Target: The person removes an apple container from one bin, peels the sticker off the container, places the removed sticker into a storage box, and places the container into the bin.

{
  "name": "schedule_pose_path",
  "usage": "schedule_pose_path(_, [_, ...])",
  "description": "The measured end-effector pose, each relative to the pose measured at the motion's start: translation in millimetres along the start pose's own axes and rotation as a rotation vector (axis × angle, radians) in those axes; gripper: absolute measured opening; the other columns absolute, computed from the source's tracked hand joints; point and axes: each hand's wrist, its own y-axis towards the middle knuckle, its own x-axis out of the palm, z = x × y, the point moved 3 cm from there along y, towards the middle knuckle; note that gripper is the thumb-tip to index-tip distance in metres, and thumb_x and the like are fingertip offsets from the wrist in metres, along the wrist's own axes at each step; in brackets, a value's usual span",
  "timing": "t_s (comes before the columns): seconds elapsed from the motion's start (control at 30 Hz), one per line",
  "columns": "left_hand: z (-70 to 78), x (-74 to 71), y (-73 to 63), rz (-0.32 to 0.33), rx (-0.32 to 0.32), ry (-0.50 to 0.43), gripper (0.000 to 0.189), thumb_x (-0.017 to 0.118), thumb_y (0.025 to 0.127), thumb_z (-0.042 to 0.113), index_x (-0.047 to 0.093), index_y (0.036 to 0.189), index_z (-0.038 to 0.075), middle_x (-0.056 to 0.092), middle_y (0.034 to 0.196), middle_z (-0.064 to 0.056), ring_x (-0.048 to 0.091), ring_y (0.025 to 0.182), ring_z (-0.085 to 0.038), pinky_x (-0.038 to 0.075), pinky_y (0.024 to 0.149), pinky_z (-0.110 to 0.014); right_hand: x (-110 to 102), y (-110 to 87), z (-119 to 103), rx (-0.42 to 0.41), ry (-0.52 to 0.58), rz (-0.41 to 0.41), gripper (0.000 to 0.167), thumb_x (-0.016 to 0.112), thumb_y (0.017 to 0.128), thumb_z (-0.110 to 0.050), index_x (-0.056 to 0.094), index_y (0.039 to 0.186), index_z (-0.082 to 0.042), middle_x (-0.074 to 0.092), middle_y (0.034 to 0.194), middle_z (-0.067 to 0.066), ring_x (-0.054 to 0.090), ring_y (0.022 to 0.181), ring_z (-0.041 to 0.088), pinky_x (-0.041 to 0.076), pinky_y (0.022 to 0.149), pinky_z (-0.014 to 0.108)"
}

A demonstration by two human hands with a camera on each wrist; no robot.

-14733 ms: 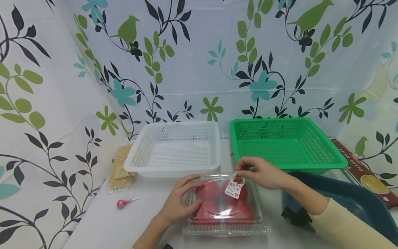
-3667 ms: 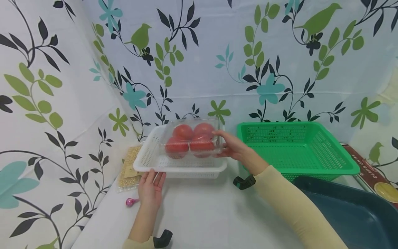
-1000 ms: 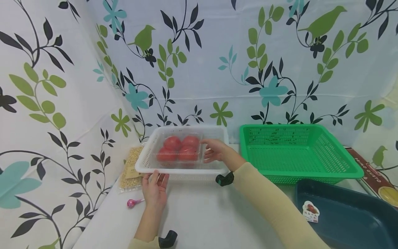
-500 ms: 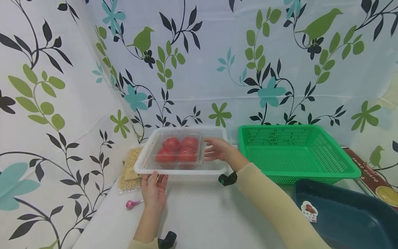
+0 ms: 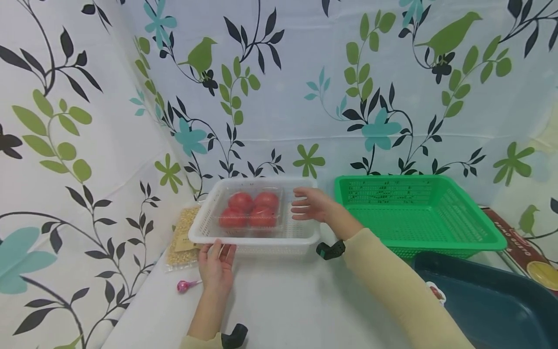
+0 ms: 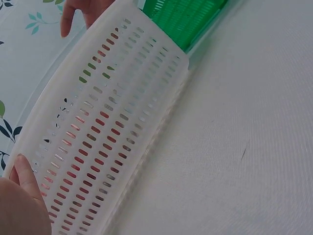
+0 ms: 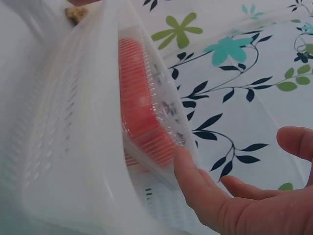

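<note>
A clear plastic box (image 5: 252,211) of several red round fruits sits in the left part of the white basket (image 5: 301,237). My right hand (image 5: 311,204) hovers over the basket's right part, fingers extended and holding nothing. In the right wrist view, that hand (image 7: 230,200) shows spread fingers and thumb beside the red fruits (image 7: 134,81). With relaxed fingers, my left hand (image 5: 216,266) touches the basket's front rim. The left wrist view shows its fingertips right at the rim of the perforated wall (image 6: 98,132).
The green basket (image 5: 392,213) stands to the right, a dark blue tray (image 5: 488,295) in front of it. A small fruit label (image 5: 437,293) lies in the tray, partly behind my sleeve. A kernel bag (image 5: 183,240), a lollipop (image 5: 183,286) and a red package (image 5: 514,237) lie around.
The label has come off the fruit box and is in the blue tray. The box has moved into the white basket; my right hand has let go and drawn right. The left hand stays at the rim.
</note>
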Motion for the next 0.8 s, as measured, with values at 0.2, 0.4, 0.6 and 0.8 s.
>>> schedule_pose_path(0.2, [1.9, 0.5, 0.5, -0.003, -0.003, 0.005, 0.02, 0.056, 0.103, 0.005, 0.041, 0.114, 0.01, 0.055, 0.107, -0.009, 0.068, 0.081, -0.018, 0.06, 0.082, -0.033, -8.5, -19.8, -7.6, -0.047, -0.027, -0.044, 0.053, 0.05, 0.105, -0.024, 0.035, 0.151, -0.001, 0.042, 0.15, 0.027, 0.045, 0.135, 0.044, 0.049, 0.101, 0.051])
schedule_pose_path(0.4, [3.5, 0.2, 0.4, 0.011, -0.03, 0.034, 0.02, 0.057, 0.103, 0.008, 0.042, 0.116, 0.011, 0.053, 0.118, -0.011, 0.068, 0.087, -0.018, 0.058, 0.086, -0.034, -21.9, -43.6, -7.7, -0.079, -0.074, -0.087, 0.051, 0.051, 0.105, -0.023, 0.039, 0.148, 0.001, 0.047, 0.147, 0.025, 0.051, 0.131, 0.04, 0.052, 0.098, 0.045])
schedule_pose_path(0.6, [4.5, 0.8, 1.8, 0.006, -0.052, 0.044, 0.02, 0.057, 0.103, 0.006, 0.042, 0.116, 0.01, 0.055, 0.118, -0.01, 0.069, 0.086, -0.018, 0.058, 0.086, -0.035, -34.9, -66.1, -4.1, -0.104, -0.121, -0.113, 0.052, 0.048, 0.107, -0.024, 0.037, 0.15, 0.004, 0.048, 0.146, 0.027, 0.057, 0.125, 0.036, 0.052, 0.099, 0.043])
schedule_pose_path(0.8, [6.1, 0.4, 1.5, -0.019, -0.06, 0.07, 0.015, 0.054, 0.104, 0.007, 0.043, 0.114, 0.008, 0.058, 0.106, -0.008, 0.069, 0.085, -0.018, 0.059, 0.084, -0.036, -50.4, -81.5, 4.6, -0.123, -0.161, -0.118, 0.052, 0.049, 0.107, -0.023, 0.039, 0.149, 0.006, 0.048, 0.145, 0.028, 0.055, 0.127, 0.038, 0.052, 0.099, 0.043])
